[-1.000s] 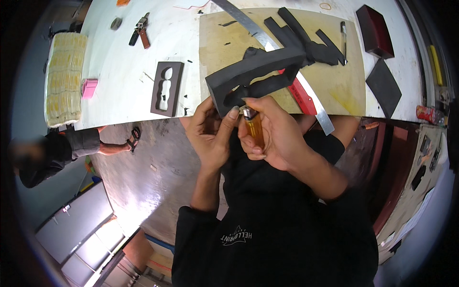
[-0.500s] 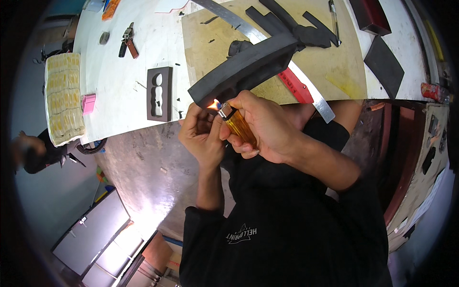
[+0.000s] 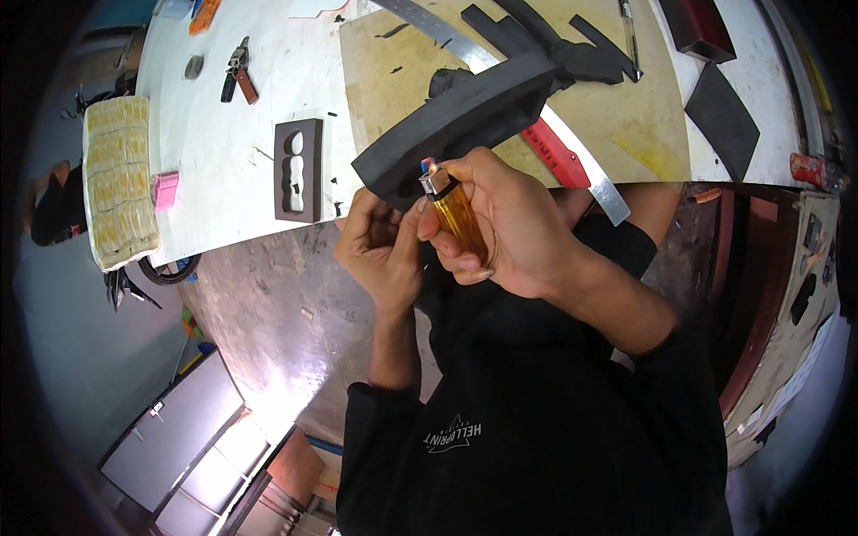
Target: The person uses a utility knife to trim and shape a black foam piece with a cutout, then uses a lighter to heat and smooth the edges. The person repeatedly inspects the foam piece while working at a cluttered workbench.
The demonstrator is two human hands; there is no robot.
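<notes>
A long black foam block (image 3: 447,116) with hollows in its near side is held tilted above the table's front edge. My left hand (image 3: 380,246) pinches its lower left end; the fingertips are partly hidden behind the block. In my right hand (image 3: 518,228) is an amber see-through lighter (image 3: 460,219), upright, thumb at its top. A small flame (image 3: 429,167) burns at the lighter's head, close in front of the block's hollowed side. Whether it touches the foam I cannot tell.
On a tan board (image 3: 648,125) lie a steel ruler (image 3: 458,46), a red-handled tool (image 3: 556,156), black foam scraps (image 3: 585,62) and a pen (image 3: 632,40). Left are a dark foam frame (image 3: 310,170), folding pliers (image 3: 239,73) and a pink object (image 3: 165,191).
My right hand with the lighter has shifted slightly right and up along the block. The flame, bright and leaning left before, now looks smaller and bluish. My left hand stays nearly in place.
</notes>
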